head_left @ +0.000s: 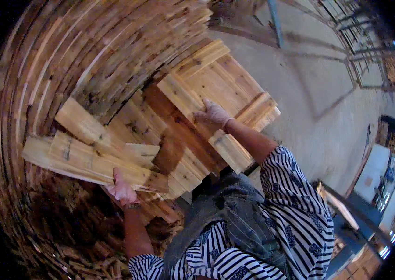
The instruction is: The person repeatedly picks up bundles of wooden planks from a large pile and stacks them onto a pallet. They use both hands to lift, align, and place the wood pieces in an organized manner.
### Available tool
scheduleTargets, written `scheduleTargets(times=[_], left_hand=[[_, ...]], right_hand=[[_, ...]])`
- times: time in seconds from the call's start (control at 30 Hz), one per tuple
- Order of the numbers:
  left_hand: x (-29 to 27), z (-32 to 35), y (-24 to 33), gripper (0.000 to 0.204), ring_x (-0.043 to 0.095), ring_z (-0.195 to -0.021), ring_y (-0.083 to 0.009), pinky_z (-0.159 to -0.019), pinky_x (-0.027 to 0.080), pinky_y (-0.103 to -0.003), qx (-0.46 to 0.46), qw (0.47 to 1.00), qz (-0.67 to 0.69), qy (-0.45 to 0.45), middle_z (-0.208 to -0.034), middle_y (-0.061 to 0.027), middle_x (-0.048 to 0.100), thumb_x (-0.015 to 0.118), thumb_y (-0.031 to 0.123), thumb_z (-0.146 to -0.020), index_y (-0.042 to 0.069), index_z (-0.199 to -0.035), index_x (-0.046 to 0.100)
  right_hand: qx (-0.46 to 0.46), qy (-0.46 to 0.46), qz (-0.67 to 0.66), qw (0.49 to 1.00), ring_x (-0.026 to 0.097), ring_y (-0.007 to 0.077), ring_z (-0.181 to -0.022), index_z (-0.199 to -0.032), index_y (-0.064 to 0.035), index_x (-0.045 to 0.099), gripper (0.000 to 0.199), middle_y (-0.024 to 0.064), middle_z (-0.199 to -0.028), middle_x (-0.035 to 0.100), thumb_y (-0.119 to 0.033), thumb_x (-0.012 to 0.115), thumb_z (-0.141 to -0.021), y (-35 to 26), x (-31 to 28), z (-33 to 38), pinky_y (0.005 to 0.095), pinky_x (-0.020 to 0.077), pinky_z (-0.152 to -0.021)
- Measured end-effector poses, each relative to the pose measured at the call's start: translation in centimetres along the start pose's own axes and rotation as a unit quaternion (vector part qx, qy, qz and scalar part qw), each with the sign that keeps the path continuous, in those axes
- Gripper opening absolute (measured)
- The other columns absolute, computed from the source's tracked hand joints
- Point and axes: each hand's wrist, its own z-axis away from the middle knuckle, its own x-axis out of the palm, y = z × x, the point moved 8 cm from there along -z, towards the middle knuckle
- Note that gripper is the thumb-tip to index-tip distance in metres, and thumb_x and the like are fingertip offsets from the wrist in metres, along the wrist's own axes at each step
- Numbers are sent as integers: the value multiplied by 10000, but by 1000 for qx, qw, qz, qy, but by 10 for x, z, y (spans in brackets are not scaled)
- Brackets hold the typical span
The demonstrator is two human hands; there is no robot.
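Big wall of stacked planks on the left, grey floor upper right. Squarish board stack sits between, right hand across its left side; can't tell whether that grip pinches or just rests. Long pale boards lower left, left hand at their near edge, grip pinching them, thumb on top.

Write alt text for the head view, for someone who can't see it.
A person's left hand grips the edge of some pale boards while the right hand rests on a group of pale planks. Layered wood fills the picture's upper left; a grey floor spreads to the right.
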Motion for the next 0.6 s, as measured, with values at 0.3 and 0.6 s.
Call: scheduleTargets(times=[0.3, 0.6], left_hand=[[6, 1, 23, 581, 615, -1057, -270, -882, 559, -430, 6, 855, 513, -70, -1350, -131, 583, 758, 208, -893, 16, -1376, 496], [14, -26, -4, 515, 621, -1038, -275, -882, 553, -438, 13, 813, 575, -92, -1305, -124, 611, 749, 209, -898, 72, -1351, 545]], right_hand=[[46, 72, 212, 974, 565, 380, -1175, -1508, -303, 334, 708, 172, -1287, 514, -265, 650, -875, -43, 1, 31, 492, 505, -912], [18, 116, 209, 971, 591, 396, -1072, -1497, -247, 360, 793, 205, -1180, 557, -281, 746, -805, -13, -120, 6, 486, 515, -847]])
